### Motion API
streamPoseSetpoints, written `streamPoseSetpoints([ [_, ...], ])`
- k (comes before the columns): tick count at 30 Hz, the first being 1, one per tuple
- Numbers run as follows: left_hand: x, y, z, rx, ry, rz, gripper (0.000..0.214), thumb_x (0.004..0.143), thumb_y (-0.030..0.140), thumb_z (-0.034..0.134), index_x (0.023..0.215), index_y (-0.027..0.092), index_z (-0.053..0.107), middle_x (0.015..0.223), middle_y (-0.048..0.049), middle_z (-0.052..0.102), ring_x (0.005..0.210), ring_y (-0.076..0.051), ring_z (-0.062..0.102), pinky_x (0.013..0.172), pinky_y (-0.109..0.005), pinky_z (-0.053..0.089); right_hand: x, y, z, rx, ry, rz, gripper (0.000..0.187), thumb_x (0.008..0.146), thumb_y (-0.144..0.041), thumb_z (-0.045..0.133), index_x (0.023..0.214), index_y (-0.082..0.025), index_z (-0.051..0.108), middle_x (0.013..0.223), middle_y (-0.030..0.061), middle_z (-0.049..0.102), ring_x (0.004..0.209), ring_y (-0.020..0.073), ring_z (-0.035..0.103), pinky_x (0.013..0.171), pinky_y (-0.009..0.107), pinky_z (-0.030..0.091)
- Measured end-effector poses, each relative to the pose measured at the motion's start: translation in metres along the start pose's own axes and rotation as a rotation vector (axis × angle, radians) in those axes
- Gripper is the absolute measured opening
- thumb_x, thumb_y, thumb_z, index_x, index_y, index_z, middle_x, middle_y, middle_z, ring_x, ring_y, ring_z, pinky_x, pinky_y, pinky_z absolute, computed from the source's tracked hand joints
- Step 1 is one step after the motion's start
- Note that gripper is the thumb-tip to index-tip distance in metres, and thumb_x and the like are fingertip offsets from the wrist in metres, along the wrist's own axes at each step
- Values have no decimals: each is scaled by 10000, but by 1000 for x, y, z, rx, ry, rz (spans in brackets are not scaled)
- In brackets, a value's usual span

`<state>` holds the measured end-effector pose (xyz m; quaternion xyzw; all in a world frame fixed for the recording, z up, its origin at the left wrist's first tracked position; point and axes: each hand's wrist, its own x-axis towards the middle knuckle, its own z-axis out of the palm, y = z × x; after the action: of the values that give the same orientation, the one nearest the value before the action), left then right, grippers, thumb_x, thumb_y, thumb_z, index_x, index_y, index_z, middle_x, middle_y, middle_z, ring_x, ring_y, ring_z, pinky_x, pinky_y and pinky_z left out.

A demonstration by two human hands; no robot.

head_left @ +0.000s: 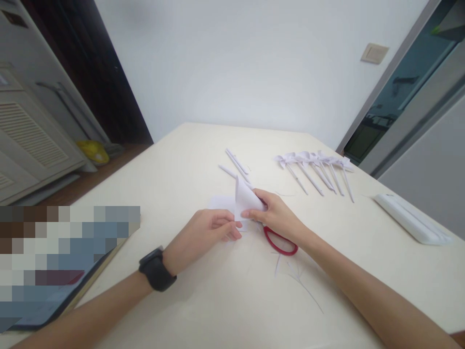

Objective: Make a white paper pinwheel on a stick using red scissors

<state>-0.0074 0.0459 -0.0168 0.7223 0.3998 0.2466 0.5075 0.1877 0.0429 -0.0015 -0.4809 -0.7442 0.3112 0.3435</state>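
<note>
A small white paper (pixel 246 199), folded over into a standing flap, is held above the table. My right hand (pixel 274 213) pinches its right side between thumb and fingers. At the lower left corner of the paper, my left hand (pixel 218 227) has its fingers curled around the edge, thumb toward me; the exact contact is partly hidden. Beneath my right hand lie scissors with a red handle (pixel 280 242), their blades mostly covered. Another flat white sheet (pixel 220 201) rests on the table behind my left hand.
Rolled paper sticks (pixel 236 161) lie beyond my hands. Several paper pinwheels on sticks (pixel 316 169) are lined up at the back right. A white elongated case (pixel 410 218) sits at the right edge. Thin paper scraps (pixel 298 276) lie nearby, and a blurred-out screen (pixel 72 266) stands left.
</note>
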Motion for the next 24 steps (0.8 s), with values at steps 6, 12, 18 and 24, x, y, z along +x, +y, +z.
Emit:
streamPoseSetpoints([
  [6, 0, -1, 0, 8, -3, 0, 211, 844, 285, 462, 844, 170, 639, 795, -49, 732, 771, -194, 671, 690, -285, 518, 0, 0, 0, -4, 0, -5, 249, 766, -420, 597, 795, -179, 543, 714, -28, 498, 636, 123, 435, 553, 235, 329],
  [12, 0, 0, 0, 14, 0, 1, 210, 841, 282, 462, 851, 176, 643, 797, -44, 734, 781, -193, 674, 696, -279, 518, 0, 0, 0, -4, 3, -2, 258, 762, -428, 596, 792, -178, 540, 713, -28, 498, 633, 122, 436, 542, 232, 324],
  [18, 0, 2, 0, 17, 0, 8, 208, 841, 279, 459, 849, 174, 639, 797, -48, 735, 782, -192, 674, 693, -277, 519, -1, -2, 0, -10, 9, -10, 253, 768, -424, 590, 820, -179, 554, 736, -22, 519, 648, 129, 449, 559, 238, 332],
  [24, 0, 2, 0, 16, -2, -2, 208, 836, 292, 468, 862, 182, 642, 794, -39, 734, 786, -191, 673, 695, -272, 519, -1, 0, 1, -8, 8, -10, 244, 764, -416, 592, 802, -180, 544, 718, -28, 500, 634, 125, 438, 554, 236, 326],
])
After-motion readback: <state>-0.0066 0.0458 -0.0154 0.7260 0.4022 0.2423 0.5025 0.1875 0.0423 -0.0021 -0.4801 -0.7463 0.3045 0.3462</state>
